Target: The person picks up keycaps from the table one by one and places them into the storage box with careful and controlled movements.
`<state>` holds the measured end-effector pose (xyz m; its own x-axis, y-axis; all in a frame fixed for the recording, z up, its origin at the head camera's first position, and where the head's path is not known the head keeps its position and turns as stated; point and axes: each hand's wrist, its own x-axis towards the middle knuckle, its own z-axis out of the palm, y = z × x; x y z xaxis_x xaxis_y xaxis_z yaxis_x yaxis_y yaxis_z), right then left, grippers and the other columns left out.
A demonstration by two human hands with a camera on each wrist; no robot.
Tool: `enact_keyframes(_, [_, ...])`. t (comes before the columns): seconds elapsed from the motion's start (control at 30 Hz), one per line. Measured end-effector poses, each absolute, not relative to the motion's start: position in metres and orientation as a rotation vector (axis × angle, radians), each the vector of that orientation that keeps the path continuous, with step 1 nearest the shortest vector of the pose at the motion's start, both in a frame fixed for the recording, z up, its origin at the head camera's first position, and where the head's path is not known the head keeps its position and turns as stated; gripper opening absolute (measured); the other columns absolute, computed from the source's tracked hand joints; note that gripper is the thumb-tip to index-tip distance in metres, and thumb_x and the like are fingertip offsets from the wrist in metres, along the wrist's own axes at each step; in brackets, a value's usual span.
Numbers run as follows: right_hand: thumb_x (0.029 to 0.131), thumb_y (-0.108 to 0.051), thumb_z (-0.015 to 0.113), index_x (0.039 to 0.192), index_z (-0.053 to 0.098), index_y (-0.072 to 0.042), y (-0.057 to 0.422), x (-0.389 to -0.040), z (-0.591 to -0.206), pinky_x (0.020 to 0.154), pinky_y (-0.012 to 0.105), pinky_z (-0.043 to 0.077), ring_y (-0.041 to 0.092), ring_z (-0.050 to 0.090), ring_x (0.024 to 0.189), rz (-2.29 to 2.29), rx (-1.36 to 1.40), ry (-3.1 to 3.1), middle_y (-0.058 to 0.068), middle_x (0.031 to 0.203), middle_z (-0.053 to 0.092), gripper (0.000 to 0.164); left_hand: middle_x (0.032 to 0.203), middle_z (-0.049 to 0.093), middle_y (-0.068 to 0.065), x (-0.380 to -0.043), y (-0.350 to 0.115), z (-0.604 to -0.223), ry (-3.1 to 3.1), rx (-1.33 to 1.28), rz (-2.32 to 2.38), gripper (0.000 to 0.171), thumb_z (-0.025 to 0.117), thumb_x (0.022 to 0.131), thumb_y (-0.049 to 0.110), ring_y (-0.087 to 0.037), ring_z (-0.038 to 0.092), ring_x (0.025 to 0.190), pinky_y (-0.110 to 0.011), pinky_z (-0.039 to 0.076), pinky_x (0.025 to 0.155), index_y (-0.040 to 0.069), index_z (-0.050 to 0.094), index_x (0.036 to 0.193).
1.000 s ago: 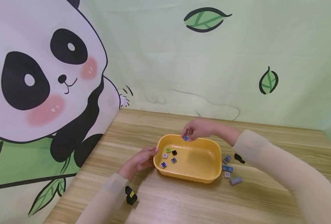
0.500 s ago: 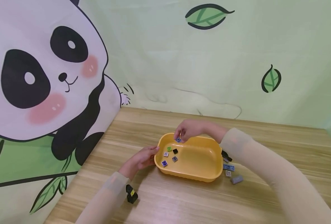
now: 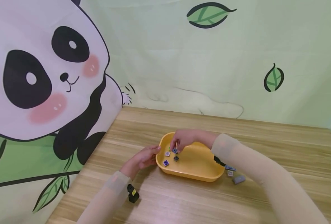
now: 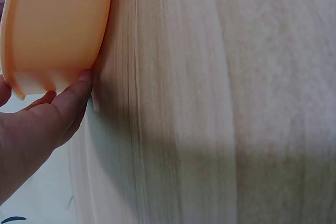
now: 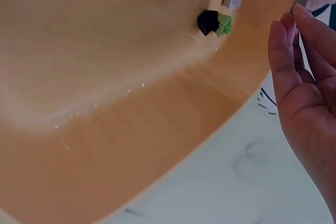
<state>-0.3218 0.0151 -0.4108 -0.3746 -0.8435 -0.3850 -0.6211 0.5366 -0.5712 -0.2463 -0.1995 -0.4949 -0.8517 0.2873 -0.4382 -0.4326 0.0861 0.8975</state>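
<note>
A yellow plastic basin (image 3: pixel 191 178) stands on the table. My left hand (image 3: pixel 144 158) grips its left end, the thumb at the rim and the fingers against the outer wall (image 4: pixel 58 30). My right hand (image 3: pixel 185 139) reaches inside the basin's left part and pinches a small blue-grey building brick (image 3: pixel 175 151); the right wrist view shows only a grey edge of it at the fingertips. Near it on the basin floor lie a white brick (image 3: pixel 167 154), a dark blue brick (image 3: pixel 166 163), a grey brick (image 3: pixel 176 158), a green brick (image 5: pixel 224 25) and a black brick (image 5: pixel 208 22).
Right of the basin, on the wood-grain table (image 3: pixel 182 202), lie a blue brick (image 3: pixel 230 168), a white brick (image 3: pixel 230 173) and a grey brick (image 3: pixel 239 179); my right forearm covers the spot behind them. A panda-printed cloth wall (image 3: pixel 154 62) borders the table.
My right hand has moved left and down from the basin's back rim into its left part, carrying the blue-grey brick. My left hand keeps its grip on the basin.
</note>
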Motion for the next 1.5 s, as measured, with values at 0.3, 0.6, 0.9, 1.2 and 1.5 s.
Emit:
enact_keyframes(0.3, [0.085,0.007,0.07,0.116,0.075,0.0,0.006,-0.313,-0.432,0.081,0.013,0.051,0.004,0.06,0.09,-0.42,-1.166,2.057,0.012,0.112,0.077,0.032,0.159,0.035,-0.033,-0.245,-0.199,-0.495,1.858,-0.134,1.82,0.055,0.032,0.112,0.018,-0.033,0.048,0.138,-0.053,0.036,0.124,-0.01,0.021,0.158])
enact_keyframes(0.6, [0.084,0.006,0.072,0.113,0.076,-0.001,0.002,-0.304,-0.443,0.076,0.009,0.047,0.001,0.057,0.084,-0.354,-1.178,2.061,0.01,0.109,0.077,0.03,0.16,0.034,-0.033,-0.244,-0.199,-0.495,1.85,-0.141,1.823,0.055,0.032,0.112,0.018,-0.042,0.039,0.147,-0.055,0.034,0.124,-0.01,0.02,0.158])
enact_keyframes(0.9, [0.083,0.006,0.074,0.108,0.078,-0.003,-0.005,-0.298,-0.449,0.079,0.009,0.049,0.0,0.058,0.084,-0.283,-1.216,2.072,0.008,0.106,0.079,0.027,0.162,0.031,-0.032,-0.244,-0.2,-0.494,1.843,-0.144,1.828,0.056,0.032,0.113,0.018,-0.044,0.034,0.15,-0.055,0.033,0.125,-0.009,0.017,0.159])
enact_keyframes(1.2, [0.082,0.01,0.067,0.104,0.079,-0.004,-0.01,-0.29,-0.456,0.07,0.008,0.045,0.003,0.058,0.08,-0.213,-1.219,2.093,0.007,0.101,0.08,0.028,0.162,0.032,-0.032,-0.244,-0.202,-0.496,1.849,-0.139,1.817,0.057,0.032,0.113,0.019,-0.043,0.035,0.149,-0.055,0.034,0.124,-0.009,0.017,0.159])
enact_keyframes(1.5, [0.082,0.009,0.069,0.102,0.079,-0.005,-0.015,-0.288,-0.458,0.074,0.011,0.046,0.002,0.053,0.082,-0.134,-1.271,2.155,0.005,0.102,0.079,0.027,0.162,0.031,-0.032,-0.245,-0.203,-0.497,1.846,-0.121,1.818,0.057,0.033,0.113,0.02,-0.043,0.035,0.149,-0.054,0.034,0.124,-0.008,0.017,0.159])
